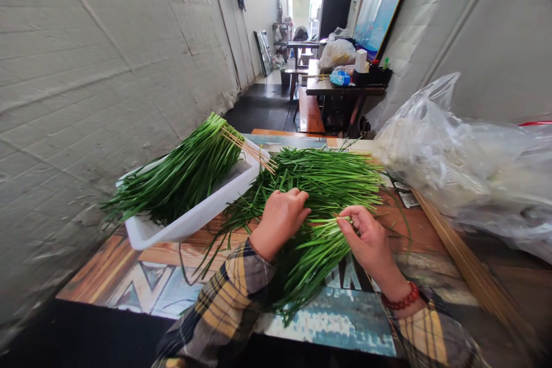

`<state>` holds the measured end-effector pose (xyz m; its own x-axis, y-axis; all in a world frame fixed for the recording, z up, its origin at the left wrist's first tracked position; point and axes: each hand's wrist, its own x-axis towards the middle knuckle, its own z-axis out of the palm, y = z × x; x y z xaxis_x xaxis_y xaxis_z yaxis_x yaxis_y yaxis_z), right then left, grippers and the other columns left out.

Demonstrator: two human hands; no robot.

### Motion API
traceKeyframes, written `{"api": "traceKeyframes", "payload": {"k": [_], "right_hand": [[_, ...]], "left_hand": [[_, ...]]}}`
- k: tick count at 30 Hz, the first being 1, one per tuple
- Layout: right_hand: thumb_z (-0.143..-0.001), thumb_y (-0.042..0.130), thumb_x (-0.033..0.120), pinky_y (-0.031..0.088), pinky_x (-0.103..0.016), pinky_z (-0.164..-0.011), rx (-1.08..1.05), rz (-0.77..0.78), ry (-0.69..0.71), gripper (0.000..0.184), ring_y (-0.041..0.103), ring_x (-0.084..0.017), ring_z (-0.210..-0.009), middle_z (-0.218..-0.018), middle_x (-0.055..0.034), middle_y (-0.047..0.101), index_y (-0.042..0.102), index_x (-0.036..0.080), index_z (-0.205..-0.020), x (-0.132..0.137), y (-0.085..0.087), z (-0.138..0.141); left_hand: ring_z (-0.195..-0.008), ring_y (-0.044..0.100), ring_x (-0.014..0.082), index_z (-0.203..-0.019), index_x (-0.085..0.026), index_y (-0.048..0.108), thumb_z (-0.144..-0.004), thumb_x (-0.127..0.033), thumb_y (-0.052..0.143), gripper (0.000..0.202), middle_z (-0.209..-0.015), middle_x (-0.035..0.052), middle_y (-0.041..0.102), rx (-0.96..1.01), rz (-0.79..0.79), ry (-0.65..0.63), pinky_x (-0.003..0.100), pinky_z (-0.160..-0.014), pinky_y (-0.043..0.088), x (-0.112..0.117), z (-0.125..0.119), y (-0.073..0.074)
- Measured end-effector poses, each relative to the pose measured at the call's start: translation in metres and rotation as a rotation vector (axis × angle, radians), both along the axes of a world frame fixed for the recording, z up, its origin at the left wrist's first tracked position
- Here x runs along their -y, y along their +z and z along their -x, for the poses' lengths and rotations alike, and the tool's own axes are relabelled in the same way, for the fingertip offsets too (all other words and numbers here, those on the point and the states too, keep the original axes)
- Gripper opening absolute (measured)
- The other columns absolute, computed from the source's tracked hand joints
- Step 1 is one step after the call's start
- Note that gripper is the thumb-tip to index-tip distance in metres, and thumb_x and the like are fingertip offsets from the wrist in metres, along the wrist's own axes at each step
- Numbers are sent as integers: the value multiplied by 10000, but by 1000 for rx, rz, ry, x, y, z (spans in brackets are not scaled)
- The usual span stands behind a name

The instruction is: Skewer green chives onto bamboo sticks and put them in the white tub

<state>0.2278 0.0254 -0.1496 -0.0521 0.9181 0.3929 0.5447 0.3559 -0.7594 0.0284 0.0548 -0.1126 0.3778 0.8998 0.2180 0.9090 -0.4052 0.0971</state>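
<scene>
A loose pile of garlic chives (332, 175) lies across the table in front of me. My left hand (282, 215) is closed at its near edge, fingers curled down among the stalks; its fingertips are partly hidden. Nearer to me is a smaller bunch of chives (317, 259), its leaves fanning toward me. My right hand (368, 238) pinches the pale cut ends of this bunch between thumb and fingers. At the left, a white tray (194, 224) holds a thick stack of chives (185, 172), with thin bamboo skewers (250, 149) sticking out from its cut ends.
A long bundle of bamboo skewers (466, 259) lies on the right of the patterned wooden table (336, 322). Large clear plastic bags (470, 167) stand behind it. A pale wall (86, 86) runs close along the left. Farther off are another table (323, 87) and a bench (310, 110).
</scene>
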Motion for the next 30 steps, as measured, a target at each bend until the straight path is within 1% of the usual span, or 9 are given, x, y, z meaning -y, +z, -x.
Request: {"api": "traceKeyframes", "payload": {"k": [3, 6, 10, 14, 18, 20, 22, 26, 30], "right_hand": [[-877, 524, 363, 363, -234, -542, 7, 5, 9, 153, 449, -122, -558, -603, 56, 428, 565, 216, -868, 0, 0, 0], [-874, 525, 360, 368, -233, -547, 14, 1, 17, 150, 454, -122, -562, -606, 54, 443, 568, 217, -862, 1, 0, 1], [-873, 522, 365, 372, -232, -536, 20, 11, 21, 158, 453, -120, -542, -595, 54, 451, 571, 216, -854, 1, -1, 2], [-876, 516, 372, 368, -231, -520, 13, 9, 24, 165, 438, -117, -525, -586, 57, 441, 567, 216, -862, 1, -2, 2], [-873, 523, 365, 378, -232, -534, 25, -7, 11, 156, 445, -122, -543, -590, 54, 430, 572, 219, -851, 1, 0, 2], [-872, 525, 360, 380, -232, -539, 25, -16, 9, 149, 452, -124, -553, -594, 53, 432, 573, 220, -850, 2, 2, 2], [-872, 527, 355, 379, -231, -541, 18, -19, 14, 143, 454, -124, -557, -597, 54, 434, 572, 221, -856, 2, 2, 2], [-866, 532, 354, 383, -233, -552, 5, -24, 11, 141, 462, -125, -565, -609, 51, 458, 576, 219, -863, 4, 4, 2], [-863, 532, 358, 379, -234, -546, 8, -29, 6, 147, 463, -124, -557, -604, 50, 468, 580, 220, -850, 4, 4, 2]], "left_hand": [[-812, 600, 194, -945, -195, 642, -829, -250, 598, 136, -871, 48, 630, -25, 99, -122, 292, -702, 413, 0, 4, 4], [-818, 577, 182, -947, -216, 665, -801, -192, 598, 162, -910, 42, 610, -30, 161, -222, 287, -701, 419, 1, 9, 7], [-841, 533, 190, -824, -209, 698, -773, -151, 604, 121, -913, 62, 586, -70, 180, -269, 309, -731, 416, 0, 11, 6], [-861, 503, 199, -710, -177, 682, -826, -158, 557, 172, -884, 80, 588, -43, 78, -204, 336, -748, 397, -3, 7, 4], [-947, 514, 200, -750, -199, 685, -819, -178, 588, 121, -977, 52, 624, 190, -16, -110, 353, -820, 381, -8, 1, 0], [-944, 535, 192, -769, -198, 675, -795, -165, 611, 76, -955, 40, 641, 304, -18, -86, 344, -846, 381, -10, -1, -3], [-887, 559, 179, -781, -187, 656, -786, -162, 612, 50, -880, 32, 650, 382, 9, -73, 319, -823, 393, -11, -3, -7], [-768, 562, 153, -783, -172, 622, -794, -157, 565, 60, -794, 22, 638, 465, 39, -12, 267, -709, 400, -12, -6, -11], [-707, 546, 131, -917, -180, 635, -781, -113, 509, 197, -791, 7, 631, 549, 60, 50, 238, -649, 393, -12, -6, -14]]}}
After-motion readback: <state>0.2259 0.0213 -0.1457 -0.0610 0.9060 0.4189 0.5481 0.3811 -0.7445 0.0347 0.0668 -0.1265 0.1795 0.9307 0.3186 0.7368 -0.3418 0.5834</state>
